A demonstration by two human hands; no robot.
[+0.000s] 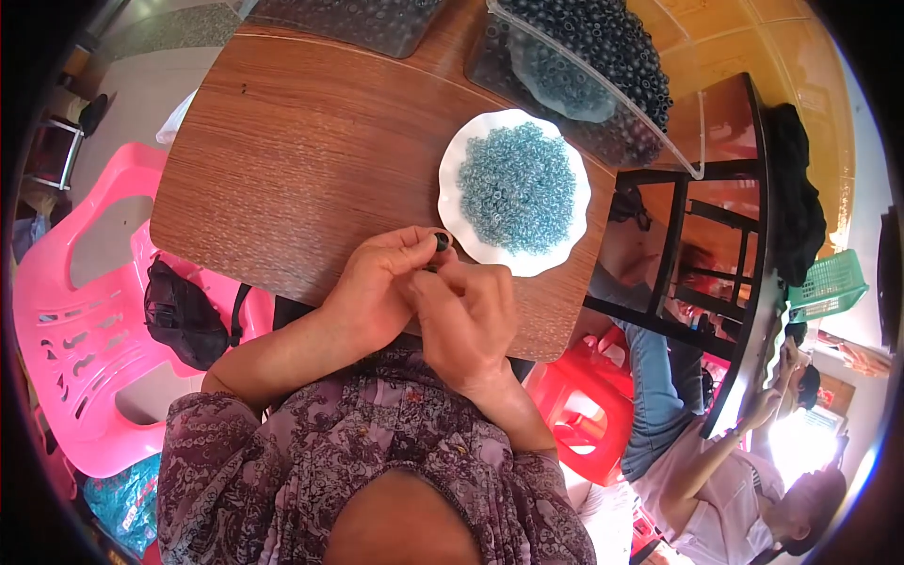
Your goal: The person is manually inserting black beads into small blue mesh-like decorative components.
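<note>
My left hand (375, 287) is closed in a pinch, with a small black round piece (441, 241) held between thumb and fingertip. Close against it, my right hand (471, 320) is also closed, thumb and fingers pressed together near a small dark bit at the fingertips. That bit is too small to name. Both hands meet above the table's near edge. Just beyond them stands a white plate with a wavy rim (449, 184), which bears a heap of small clear blue-green rings (518, 188).
A clear plastic bin (603, 71) of black rings stands at the table's (273, 160) far right, with another tray (348, 21) to its left. A pink chair (80, 330) holding a black bag (184, 315) is at left. Red stools (589, 414) and a seated person (725, 490) are at right.
</note>
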